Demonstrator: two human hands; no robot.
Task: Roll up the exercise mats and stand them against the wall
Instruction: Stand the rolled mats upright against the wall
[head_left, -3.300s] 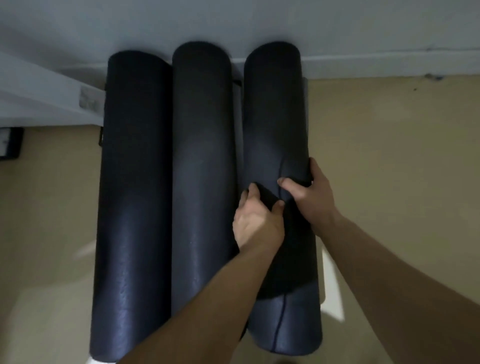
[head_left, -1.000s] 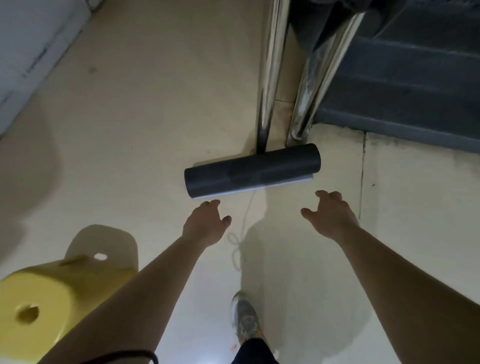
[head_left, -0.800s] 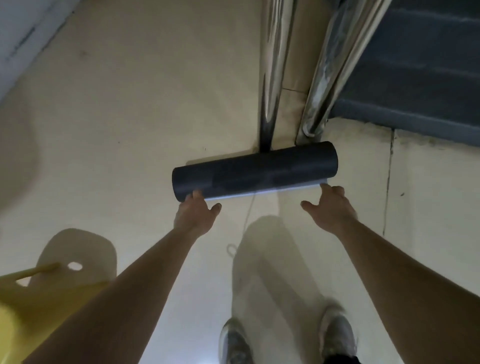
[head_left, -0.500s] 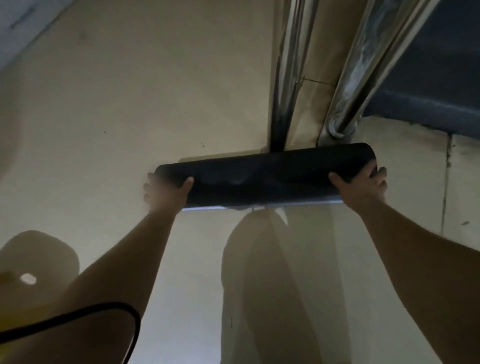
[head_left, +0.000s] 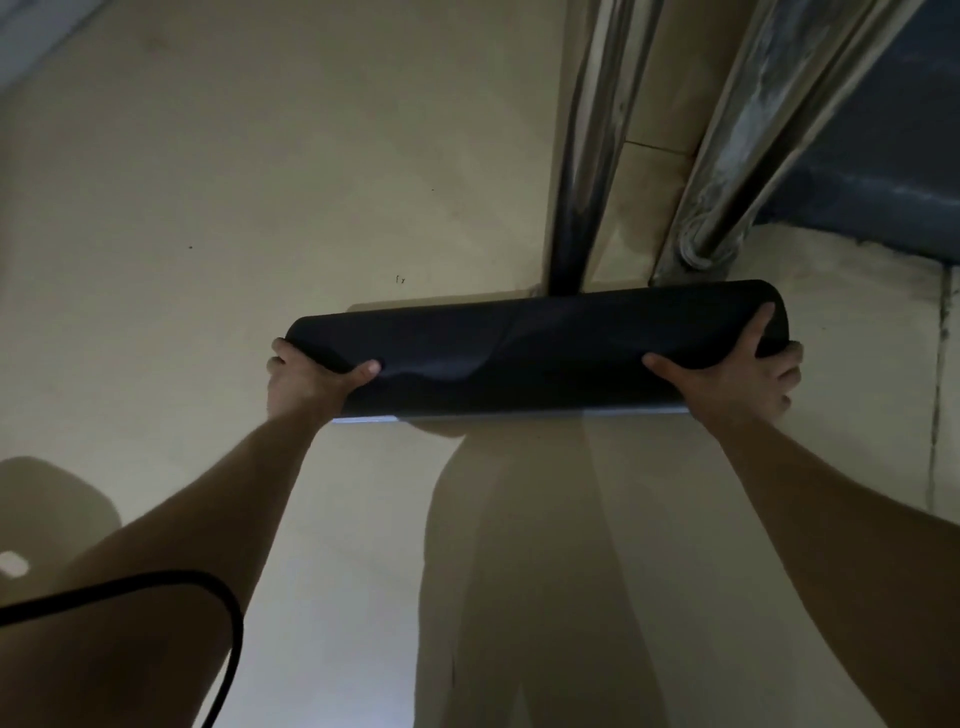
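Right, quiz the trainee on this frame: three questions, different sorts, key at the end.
1. True or false: only the left hand grips the mat.
2. What stands just beyond the mat? A) posts of metal B) a bucket C) a chair
3. Fill in: the right hand grips the mat's ____ end.
Key: 1. False: both hands grip it, one at each end. 2. A. 3. Right.
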